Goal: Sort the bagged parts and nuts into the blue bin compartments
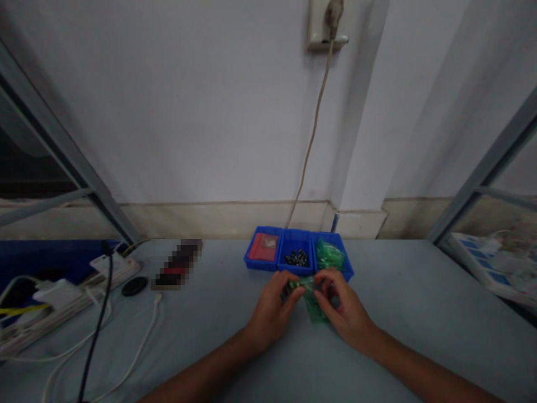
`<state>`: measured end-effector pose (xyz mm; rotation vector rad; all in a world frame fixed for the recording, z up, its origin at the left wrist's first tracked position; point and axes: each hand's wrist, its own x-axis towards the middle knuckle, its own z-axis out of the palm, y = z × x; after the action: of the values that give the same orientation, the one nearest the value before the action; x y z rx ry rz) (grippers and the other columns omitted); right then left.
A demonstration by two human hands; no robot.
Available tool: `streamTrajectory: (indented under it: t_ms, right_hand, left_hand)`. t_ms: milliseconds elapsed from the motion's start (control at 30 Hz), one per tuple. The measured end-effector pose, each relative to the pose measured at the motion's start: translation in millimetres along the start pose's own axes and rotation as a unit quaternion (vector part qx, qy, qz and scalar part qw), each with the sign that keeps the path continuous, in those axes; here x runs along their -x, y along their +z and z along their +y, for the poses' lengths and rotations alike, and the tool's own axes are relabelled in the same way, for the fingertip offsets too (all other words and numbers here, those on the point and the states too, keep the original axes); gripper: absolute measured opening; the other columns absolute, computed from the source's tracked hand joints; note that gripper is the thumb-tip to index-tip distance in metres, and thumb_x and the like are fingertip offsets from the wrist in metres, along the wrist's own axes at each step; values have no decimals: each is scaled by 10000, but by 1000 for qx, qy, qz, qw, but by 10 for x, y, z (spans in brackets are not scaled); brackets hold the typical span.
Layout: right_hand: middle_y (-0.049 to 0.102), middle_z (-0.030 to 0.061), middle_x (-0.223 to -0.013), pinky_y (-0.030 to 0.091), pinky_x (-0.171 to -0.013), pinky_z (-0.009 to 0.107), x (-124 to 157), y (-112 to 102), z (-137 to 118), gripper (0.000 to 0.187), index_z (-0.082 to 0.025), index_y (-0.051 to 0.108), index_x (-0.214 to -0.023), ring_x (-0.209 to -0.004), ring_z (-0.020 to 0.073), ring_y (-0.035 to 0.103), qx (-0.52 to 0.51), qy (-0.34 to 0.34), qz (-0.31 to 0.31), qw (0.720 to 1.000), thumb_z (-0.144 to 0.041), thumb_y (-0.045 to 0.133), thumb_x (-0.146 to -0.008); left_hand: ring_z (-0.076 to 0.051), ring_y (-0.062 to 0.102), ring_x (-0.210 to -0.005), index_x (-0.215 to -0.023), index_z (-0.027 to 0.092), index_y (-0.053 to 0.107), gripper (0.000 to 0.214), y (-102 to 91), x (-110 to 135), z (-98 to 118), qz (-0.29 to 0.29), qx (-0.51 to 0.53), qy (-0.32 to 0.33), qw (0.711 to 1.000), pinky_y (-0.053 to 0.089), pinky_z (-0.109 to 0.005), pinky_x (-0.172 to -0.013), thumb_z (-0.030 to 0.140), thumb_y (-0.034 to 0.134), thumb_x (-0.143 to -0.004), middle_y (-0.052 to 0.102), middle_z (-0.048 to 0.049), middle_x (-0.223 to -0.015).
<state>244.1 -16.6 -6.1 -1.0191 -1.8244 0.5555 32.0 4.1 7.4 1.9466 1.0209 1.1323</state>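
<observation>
Between my two hands is a small green plastic bag (314,308), its lower part hanging just above or on the table. My left hand (274,305) pinches the bag's upper left edge between thumb and fingers. On the other side, my right hand (344,310) has its fingers curled and pinched at the upper right edge. Whether anything is inside the bag I cannot make out. Right behind my hands stand three joined blue bins: the left bin (247,263) has pink-red sheets or bags, the middle bin (293,270) small black-and-silver pieces, the right bin (349,273) more green bags.
On the left lie a power strip (121,274) with plugs, a white cable (145,338), a black cable (100,319), a round black disc (135,286) and a pixelated object (178,266). A wall with a socket (321,28) rises behind the grey table (419,302).
</observation>
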Motion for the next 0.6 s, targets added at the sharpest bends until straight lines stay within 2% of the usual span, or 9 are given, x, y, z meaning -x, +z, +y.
streamTrajectory:
  t_ms: [100, 233, 300, 400, 467, 600]
  right_hand:
    - [578, 35, -1022, 526, -691, 313, -6, -3, -9, 289, -286, 519, -1315, -797, 193, 605, 3, -5, 4, 1000, -198, 558, -1042]
    - [609, 56, -1092, 542, -766, 331, -33, -37, -43, 274, -281, 571, -1265, -868, 205, 622, 19, -55, -2, 998, -139, 531, -1035]
    - [621, 75, -1139, 545, -825, 352, -46, -54, -60, 269, -272, 599, -1242, -947, 223, 629, 34, -76, -10, 997, -120, 506, -1039]
    - [616, 89, -1164, 553, -820, 353, -53, -68, -79, 270, -264, 614, -1244, -960, 227, 631, 44, -73, -10, 996, -120, 507, -1042]
    - [612, 92, -1168, 559, -798, 351, -53, -71, -91, 266, -263, 615, -1247, -934, 223, 632, 46, -64, -9, 997, -126, 524, -1038]
    - [622, 100, -1167, 568, -810, 374, -49, -68, -102, 284, -267, 620, -1256, -928, 233, 636, 50, -65, -10, 997, -122, 533, -1027]
  left_hand:
    - [-189, 564, -834, -952, 198, 645, 168, -2, 2, -2, 5, -3, -1, 1000, 426, -302, -787, 321, 578, -1046, 626, -23, -880]
    - [-178, 544, -786, -833, 199, 596, 242, 5, 4, 15, -5, 25, -5, 1000, 416, -283, -736, 364, 725, -955, 608, -9, -835]
    - [-178, 554, -787, -841, 196, 614, 232, 3, 0, 23, -8, 29, -8, 1000, 424, -282, -739, 366, 732, -946, 623, -11, -840]
    - [-186, 584, -814, -945, 192, 689, 185, -4, -4, 30, -8, 15, -22, 1000, 439, -295, -774, 358, 634, -1007, 666, -23, -864]
    - [-185, 588, -801, -950, 190, 696, 218, -4, -2, 31, -13, 13, -30, 999, 442, -294, -762, 371, 602, -1025, 675, -24, -851]
    - [-174, 570, -754, -826, 191, 631, 247, 10, 3, 20, 8, 18, -19, 1000, 445, -279, -714, 385, 729, -942, 644, -11, -805]
